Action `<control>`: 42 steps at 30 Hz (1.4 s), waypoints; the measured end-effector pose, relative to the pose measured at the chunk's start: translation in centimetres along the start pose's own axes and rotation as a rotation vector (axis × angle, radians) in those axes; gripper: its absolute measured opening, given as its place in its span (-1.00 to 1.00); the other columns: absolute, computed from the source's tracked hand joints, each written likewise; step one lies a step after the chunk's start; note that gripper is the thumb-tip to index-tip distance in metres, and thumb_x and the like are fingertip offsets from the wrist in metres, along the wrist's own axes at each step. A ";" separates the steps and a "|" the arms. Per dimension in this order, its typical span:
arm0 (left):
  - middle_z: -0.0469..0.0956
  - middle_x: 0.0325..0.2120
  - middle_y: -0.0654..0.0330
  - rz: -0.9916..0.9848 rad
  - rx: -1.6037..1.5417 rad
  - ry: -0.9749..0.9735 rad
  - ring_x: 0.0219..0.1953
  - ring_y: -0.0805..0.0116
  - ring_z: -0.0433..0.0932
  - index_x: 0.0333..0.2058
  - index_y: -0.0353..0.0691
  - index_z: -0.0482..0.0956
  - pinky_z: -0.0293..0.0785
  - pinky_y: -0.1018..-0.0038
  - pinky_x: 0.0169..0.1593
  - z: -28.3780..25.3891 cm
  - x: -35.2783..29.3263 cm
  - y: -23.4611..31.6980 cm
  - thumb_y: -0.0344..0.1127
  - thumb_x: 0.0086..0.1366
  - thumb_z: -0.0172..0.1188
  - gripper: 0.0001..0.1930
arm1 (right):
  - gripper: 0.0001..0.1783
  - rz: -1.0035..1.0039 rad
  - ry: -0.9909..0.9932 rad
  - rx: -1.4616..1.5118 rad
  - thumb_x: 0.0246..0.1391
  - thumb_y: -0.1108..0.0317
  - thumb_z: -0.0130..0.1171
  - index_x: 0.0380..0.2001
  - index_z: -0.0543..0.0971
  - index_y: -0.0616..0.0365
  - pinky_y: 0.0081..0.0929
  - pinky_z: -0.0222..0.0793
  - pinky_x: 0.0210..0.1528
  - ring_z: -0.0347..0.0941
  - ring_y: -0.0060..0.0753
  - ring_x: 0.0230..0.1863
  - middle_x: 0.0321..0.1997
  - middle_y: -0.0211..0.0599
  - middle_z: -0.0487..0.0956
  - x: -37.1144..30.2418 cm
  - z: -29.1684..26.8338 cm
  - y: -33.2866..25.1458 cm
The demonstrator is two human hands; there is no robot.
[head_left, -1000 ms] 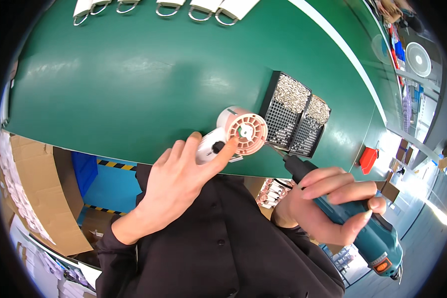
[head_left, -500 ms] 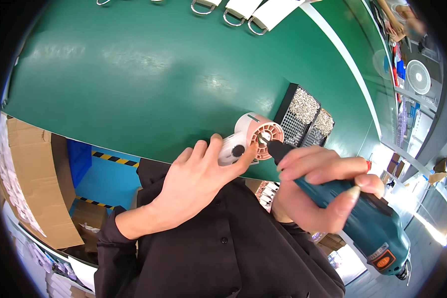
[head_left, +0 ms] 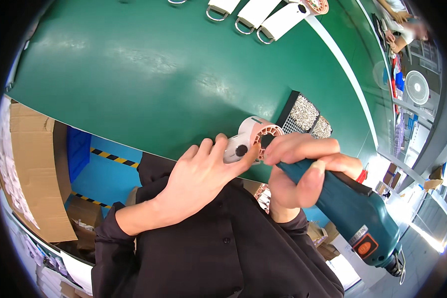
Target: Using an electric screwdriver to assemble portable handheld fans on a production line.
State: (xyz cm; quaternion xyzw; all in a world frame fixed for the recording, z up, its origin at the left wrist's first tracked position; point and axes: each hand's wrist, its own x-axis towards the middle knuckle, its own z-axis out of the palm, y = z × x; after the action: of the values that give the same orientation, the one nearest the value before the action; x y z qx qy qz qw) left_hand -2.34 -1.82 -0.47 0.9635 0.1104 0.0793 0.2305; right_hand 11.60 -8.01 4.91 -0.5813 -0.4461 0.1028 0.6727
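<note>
My left hand [head_left: 199, 169] is closed around a white and pink handheld fan body [head_left: 249, 128] at the near edge of the green table. Its round ribbed opening faces my right side, and a dark round button shows on the white part. In my right hand [head_left: 308, 166] is a dark teal electric screwdriver [head_left: 355, 213], slanting down to the lower right. The screwdriver's black nose meets the round opening; its bit and any screw there are hidden.
A black screw tray [head_left: 303, 115] with many small screws in two sections lies just beyond the fan body. Several white fan bodies [head_left: 283, 21] with metal loops lie at the far side. A cardboard box [head_left: 37, 164] stands at left. Another person [head_left: 400, 25] is at far right.
The screwdriver has moved left and deeper into the round opening, so its bit no longer shows. My left hand keeps its hold. The view has shifted slightly.
</note>
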 end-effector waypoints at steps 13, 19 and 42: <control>0.34 -0.35 0.12 -0.045 -0.092 -0.004 -0.44 0.28 0.40 0.17 0.14 0.38 0.44 0.45 -0.43 -0.3 0.5 0.4 -0.52 -0.01 0.15 -0.30 | -0.76 -0.146 0.321 0.033 0.25 0.33 -0.13 -0.08 0.18 0.16 -0.21 0.44 -0.70 0.39 -0.16 -0.75 -0.53 -0.09 0.38 -2.6 -6.2 -2.4; 0.34 -0.32 0.10 -0.058 -0.110 -0.059 -0.42 0.25 0.40 0.17 0.11 0.39 0.45 0.39 -0.39 -0.6 0.9 0.6 -0.50 0.02 0.20 -0.32 | -0.77 0.018 0.475 0.015 0.24 0.35 -0.07 -0.10 0.19 0.10 -0.23 0.44 -0.67 0.38 -0.21 -0.74 -0.56 -0.13 0.37 -5.2 -8.1 -1.4; 0.38 -0.28 0.09 -0.106 -0.129 -0.106 -0.35 0.18 0.46 0.10 0.09 0.47 0.48 0.34 -0.34 -1.2 1.9 1.1 -0.45 0.07 0.26 -0.44 | -0.77 0.099 0.701 0.050 0.18 0.34 -0.06 -0.14 0.20 0.10 -0.30 0.37 -0.78 0.30 -0.27 -0.84 -0.61 -0.17 0.33 -5.2 -9.4 0.3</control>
State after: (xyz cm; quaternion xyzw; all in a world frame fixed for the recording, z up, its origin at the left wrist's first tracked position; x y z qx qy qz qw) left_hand -0.61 -1.77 1.30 0.9423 0.1436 0.0229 0.3015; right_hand 15.50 -17.84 2.89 -0.5857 -0.1565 -0.0596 0.7931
